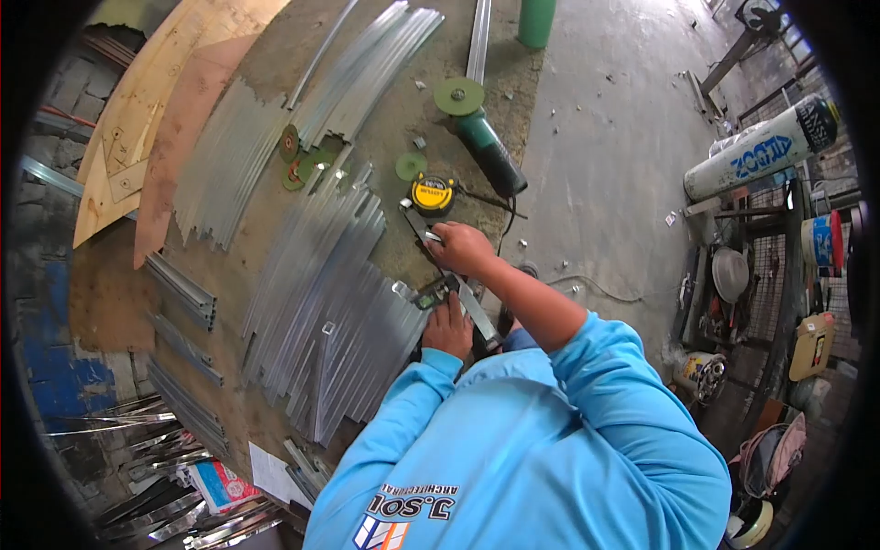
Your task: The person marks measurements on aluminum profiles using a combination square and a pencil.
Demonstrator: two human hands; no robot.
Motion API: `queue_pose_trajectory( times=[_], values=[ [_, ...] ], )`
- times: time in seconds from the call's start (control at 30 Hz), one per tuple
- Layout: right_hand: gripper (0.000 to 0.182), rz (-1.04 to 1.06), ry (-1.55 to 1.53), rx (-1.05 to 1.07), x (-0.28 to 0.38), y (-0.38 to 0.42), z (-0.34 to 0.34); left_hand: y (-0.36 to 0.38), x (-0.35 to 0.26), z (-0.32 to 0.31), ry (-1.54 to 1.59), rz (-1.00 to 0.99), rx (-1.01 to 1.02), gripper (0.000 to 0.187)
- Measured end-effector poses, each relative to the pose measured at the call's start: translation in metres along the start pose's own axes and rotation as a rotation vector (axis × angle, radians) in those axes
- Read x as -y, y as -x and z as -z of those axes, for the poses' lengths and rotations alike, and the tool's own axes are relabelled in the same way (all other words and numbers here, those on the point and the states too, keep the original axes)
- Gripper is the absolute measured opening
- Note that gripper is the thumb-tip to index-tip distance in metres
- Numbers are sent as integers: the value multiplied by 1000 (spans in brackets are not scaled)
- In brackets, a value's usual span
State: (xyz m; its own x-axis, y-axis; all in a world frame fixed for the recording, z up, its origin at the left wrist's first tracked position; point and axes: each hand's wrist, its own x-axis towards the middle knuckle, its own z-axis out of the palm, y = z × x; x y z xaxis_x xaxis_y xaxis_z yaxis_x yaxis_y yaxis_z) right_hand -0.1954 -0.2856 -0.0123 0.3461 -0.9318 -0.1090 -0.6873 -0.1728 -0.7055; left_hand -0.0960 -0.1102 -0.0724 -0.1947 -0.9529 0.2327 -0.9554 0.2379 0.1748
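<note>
My right hand (pixel 461 248) is closed at a small light piece, over the upper part of a flat metal bar (pixel 476 307) near the table edge. Lower down, my left hand (pixel 448 327) rests at a square-like tool (pixel 431 297) with a green part, beside the bar; its fingers are bunched and partly hidden. A yellow and black tape measure (pixel 432 194) lies just above my right hand. Many thin metal profiles (pixel 339 312) are spread in rows to the left of both hands.
A green angle grinder (pixel 486 147) with its cord lies beyond the tape measure. Cutting discs (pixel 411 166) lie nearby. Wooden sheets (pixel 137 119) stand at far left. A white cylinder (pixel 761 151) and a cluttered rack (pixel 770 302) are at right.
</note>
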Motion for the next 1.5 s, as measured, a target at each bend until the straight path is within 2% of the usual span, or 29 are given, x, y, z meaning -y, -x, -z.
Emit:
queue_pose_trajectory(
  times=[0.07,0.13,0.17,0.23,0.3,0.33,0.37,0.53,0.6,0.67,0.7,0.87,0.97,1.07,1.13,1.2,1.5],
  values=[
    [31,-13,36,-7,8,-26,7,1,2,-3,67,-12,-11,71],
    [31,-75,133,198,12,-46,12,-5,6,-3,67,-18,-24,70],
    [31,-71,136,203,7,-55,8,-4,7,-4,105,-21,-44,68],
    [29,-14,64,-8,-11,-64,-7,0,2,-1,150,21,-34,61],
    [28,-24,90,28,-18,-69,3,3,3,-2,163,13,-61,61],
    [28,-33,88,27,-18,-65,13,2,5,-4,174,22,-50,63],
    [29,6,57,-61,-19,-51,20,3,6,-5,185,20,-39,63],
    [44,-260,-74,179,-57,84,18,-3,2,-1,197,90,92,67],
    [38,-348,-278,258,-63,135,5,-8,1,1,124,65,46,65],
    [31,-254,-233,194,-82,169,-25,-6,1,-1,114,48,-3,63],
    [26,-287,-389,253,-56,167,-4,-5,2,-2,115,29,-25,64],
    [25,-289,-425,224,-57,172,-13,-1,5,-5,146,-25,-33,63],
    [26,-341,-525,324,-62,172,-16,1,5,-8,184,-23,-47,60],
    [17,-354,-571,310,-70,176,-28,2,7,-11,179,-35,-79,60],
    [17,-346,-554,294,-71,177,-30,1,6,-9,174,-50,-79,59],
    [26,-393,-646,271,-70,179,-28,0,5,-8,124,-61,-66,60],
    [27,-420,-571,142,-67,177,-20,2,4,-8,125,2,-3,64]
  ],
)
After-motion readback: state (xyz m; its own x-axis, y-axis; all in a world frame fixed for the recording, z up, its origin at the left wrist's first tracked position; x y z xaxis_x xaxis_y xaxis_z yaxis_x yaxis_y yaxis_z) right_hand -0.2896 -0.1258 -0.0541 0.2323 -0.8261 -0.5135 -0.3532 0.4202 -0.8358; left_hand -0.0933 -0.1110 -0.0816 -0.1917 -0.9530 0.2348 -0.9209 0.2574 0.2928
